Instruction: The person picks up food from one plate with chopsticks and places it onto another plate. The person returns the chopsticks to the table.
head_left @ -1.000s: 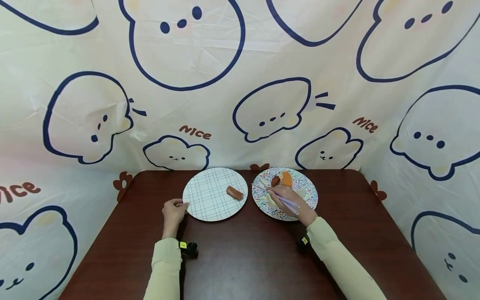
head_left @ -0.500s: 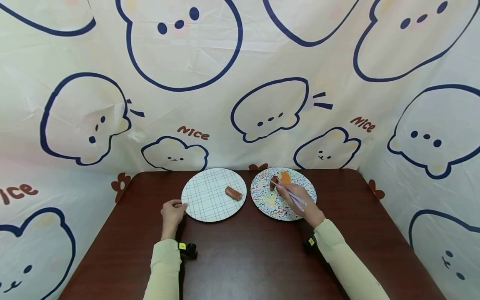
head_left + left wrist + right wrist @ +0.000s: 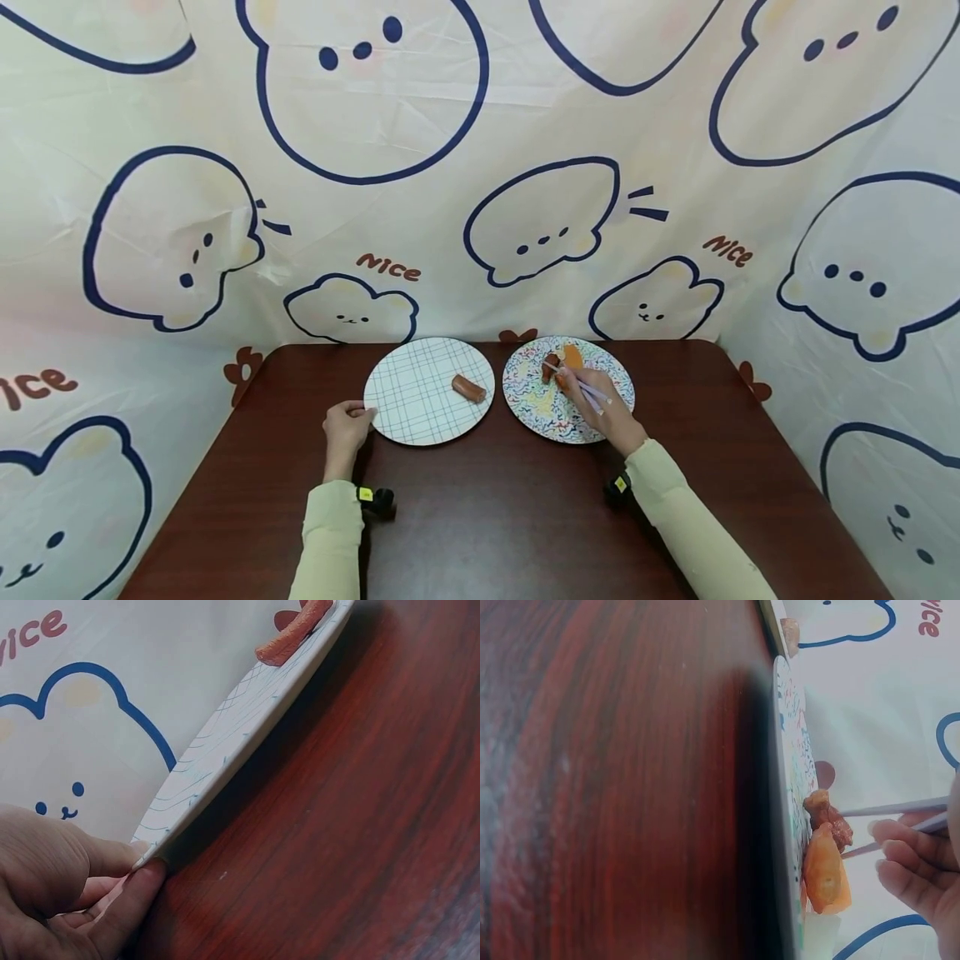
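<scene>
My left hand (image 3: 347,433) pinches the near-left rim of a white grid-patterned plate (image 3: 408,396), thumb above and fingers below. On that plate lies a brown sausage piece (image 3: 468,388). With my right hand (image 3: 613,410) I hold pale lavender chopsticks (image 3: 892,808) over a colourfully speckled plate (image 3: 536,417). Their tips are at a reddish-brown piece shaped like a chicken drumstick (image 3: 831,821); whether they grip it firmly I cannot tell. Beside it in the right wrist view sit a plump orange piece (image 3: 823,870) and a flat orange piece (image 3: 845,891).
Both plates stand side by side at the far edge of a dark brown wooden table (image 3: 480,517). A pale piece (image 3: 821,935) lies on the speckled plate, partly cut off by the view. A cartoon-printed cloth (image 3: 442,217) hangs behind and at the sides.
The chopstick tips have shifted right, from the speckled plate's left part to the drumstick-shaped piece, as my right hand drew slightly right. My left hand stays at the grid plate's rim.
</scene>
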Available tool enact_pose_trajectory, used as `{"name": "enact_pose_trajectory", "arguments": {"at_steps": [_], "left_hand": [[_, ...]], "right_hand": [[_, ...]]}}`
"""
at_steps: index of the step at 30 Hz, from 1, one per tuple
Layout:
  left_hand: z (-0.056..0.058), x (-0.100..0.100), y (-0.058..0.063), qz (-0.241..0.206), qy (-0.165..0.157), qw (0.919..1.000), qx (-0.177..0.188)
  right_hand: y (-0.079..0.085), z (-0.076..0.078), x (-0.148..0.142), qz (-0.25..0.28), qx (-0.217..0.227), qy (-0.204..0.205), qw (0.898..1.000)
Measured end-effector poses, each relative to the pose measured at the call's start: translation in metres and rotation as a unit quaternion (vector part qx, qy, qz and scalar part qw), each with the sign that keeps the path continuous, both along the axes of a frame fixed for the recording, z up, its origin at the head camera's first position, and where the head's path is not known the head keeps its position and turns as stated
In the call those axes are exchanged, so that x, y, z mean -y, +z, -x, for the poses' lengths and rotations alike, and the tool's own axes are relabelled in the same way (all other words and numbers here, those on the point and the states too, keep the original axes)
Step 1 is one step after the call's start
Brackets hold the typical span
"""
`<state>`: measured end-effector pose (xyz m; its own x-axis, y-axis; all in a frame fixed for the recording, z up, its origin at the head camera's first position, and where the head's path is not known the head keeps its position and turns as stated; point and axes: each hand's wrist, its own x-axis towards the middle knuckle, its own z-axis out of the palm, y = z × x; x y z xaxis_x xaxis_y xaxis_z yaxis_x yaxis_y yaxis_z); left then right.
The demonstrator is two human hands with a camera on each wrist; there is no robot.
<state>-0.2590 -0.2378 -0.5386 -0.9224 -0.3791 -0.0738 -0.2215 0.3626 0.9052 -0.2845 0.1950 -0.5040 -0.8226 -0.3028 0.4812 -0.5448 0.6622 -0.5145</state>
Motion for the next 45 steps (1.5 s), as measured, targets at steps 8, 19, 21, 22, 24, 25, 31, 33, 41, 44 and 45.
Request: {"name": "enact_pose_trajectory", "arguments": {"at_steps": [8,19,21,22,24,25,31,33,41,44,45], "left_hand": [[-0.001,-0.001,0.001,-0.005,-0.003,1.0000,-0.001],[0.001,-0.002,0.002,-0.004,0.002,1.0000,-0.002],[0.000,-0.001,0.001,-0.006,0.001,1.0000,-0.001],[0.000,-0.001,0.001,-0.006,0.000,1.0000,-0.002],[0.000,-0.001,0.000,-0.010,-0.001,0.9999,-0.003],[0.000,-0.001,0.000,-0.011,-0.001,0.9999,-0.004],[0.000,-0.001,0.000,-0.008,0.000,0.9999,-0.008],[0.000,-0.001,0.000,-0.006,0.001,0.9999,-0.010],[0.001,-0.001,0.000,-0.004,0.005,1.0000,-0.005],[0.001,0.000,0.000,-0.003,0.004,1.0000,-0.006],[0.001,0.000,-0.001,-0.002,0.004,1.0000,-0.006]], "right_hand": [[-0.002,0.002,0.001,-0.046,0.029,0.044,0.998],[-0.003,0.003,0.002,-0.076,0.000,0.045,0.996],[-0.002,0.005,0.002,-0.073,0.009,0.044,0.996],[-0.002,0.005,0.002,-0.074,0.013,0.042,0.996],[-0.001,0.007,0.001,-0.073,0.027,0.041,0.996],[0.000,0.008,0.001,-0.074,0.033,0.041,0.996],[-0.001,0.010,0.002,-0.089,0.045,0.059,0.993],[-0.003,0.010,0.002,-0.115,0.034,0.062,0.991],[-0.010,0.013,0.003,-0.186,-0.004,0.062,0.981],[-0.008,0.012,0.004,-0.196,-0.012,0.066,0.978],[-0.007,0.011,0.004,-0.198,-0.011,0.066,0.978]]}}
